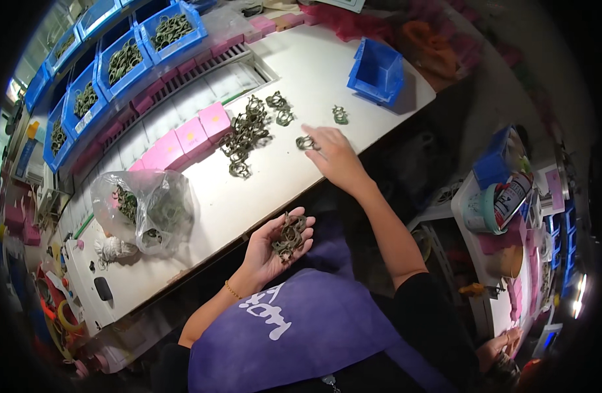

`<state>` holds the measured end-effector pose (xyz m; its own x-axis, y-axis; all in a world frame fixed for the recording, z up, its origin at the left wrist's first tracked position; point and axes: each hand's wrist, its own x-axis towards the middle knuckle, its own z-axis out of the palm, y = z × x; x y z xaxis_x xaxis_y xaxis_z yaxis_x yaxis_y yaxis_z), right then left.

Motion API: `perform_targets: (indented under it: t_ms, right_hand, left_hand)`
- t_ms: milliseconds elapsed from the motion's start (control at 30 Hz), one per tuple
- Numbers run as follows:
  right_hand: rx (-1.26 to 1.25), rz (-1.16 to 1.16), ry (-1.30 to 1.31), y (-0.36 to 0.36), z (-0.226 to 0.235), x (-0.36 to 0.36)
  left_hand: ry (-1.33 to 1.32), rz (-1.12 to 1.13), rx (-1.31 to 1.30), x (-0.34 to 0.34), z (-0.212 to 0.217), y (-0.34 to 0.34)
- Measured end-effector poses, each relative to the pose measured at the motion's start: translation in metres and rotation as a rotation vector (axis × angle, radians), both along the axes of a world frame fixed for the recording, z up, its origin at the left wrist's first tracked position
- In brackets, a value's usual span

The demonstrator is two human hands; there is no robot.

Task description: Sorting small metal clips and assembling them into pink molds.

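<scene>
My left hand [255,252], palm up with curled fingers, cradles several dark metal ring parts [288,239] just off the table's front edge. Over the white table, my right hand [340,157] reaches out with thumb and fingers apart around a single ring part [305,143]. Whether the fingertips touch it I cannot tell. To its left lies a pile of similar ring parts [248,128], with a few loose ones [279,108] beside it. One more ring part [340,114] lies farther off, beyond my right hand.
A blue bin [373,72] stands at the table's far right. Blue bins [124,65] filled with ring parts line the back left, behind pink blocks [189,137]. A clear plastic bag [144,209] of parts rests at the left. Another person's hand [501,344] shows at lower right.
</scene>
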<state>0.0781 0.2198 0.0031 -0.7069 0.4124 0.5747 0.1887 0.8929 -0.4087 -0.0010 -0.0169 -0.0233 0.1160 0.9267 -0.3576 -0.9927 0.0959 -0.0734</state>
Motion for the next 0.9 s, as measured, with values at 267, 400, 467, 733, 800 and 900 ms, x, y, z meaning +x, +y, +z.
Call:
perform_targets:
  t_ms: [267,400,467,733,800,900]
  right_hand:
    - [0.04,-0.207,0.104,0.063,0.001,-0.006]
    - [-0.085,-0.215,0.015,0.074,-0.003,-0.008]
    - [-0.195,-0.159,-0.106,0.071,-0.001,-0.007]
    - [-0.59,-0.013,-0.05,0.023,0.006,-0.011]
    - [-0.367,0.05,-0.06,0.015,0.005,-0.017]
    - [-0.222,0.14,-0.105,0.009,0.01,-0.024]
  left_hand:
    - [0.056,0.017,-0.009,-0.003,-0.004,-0.005]
    - [0.06,0.006,-0.014,-0.002,-0.004,-0.004]
    - [0.062,0.013,-0.011,-0.002,-0.005,-0.003]
    - [0.041,0.024,-0.046,0.001,-0.01,-0.001]
    - [0.042,0.019,-0.034,0.0,-0.011,0.0]
    - [0.029,0.024,-0.004,-0.001,-0.01,0.0]
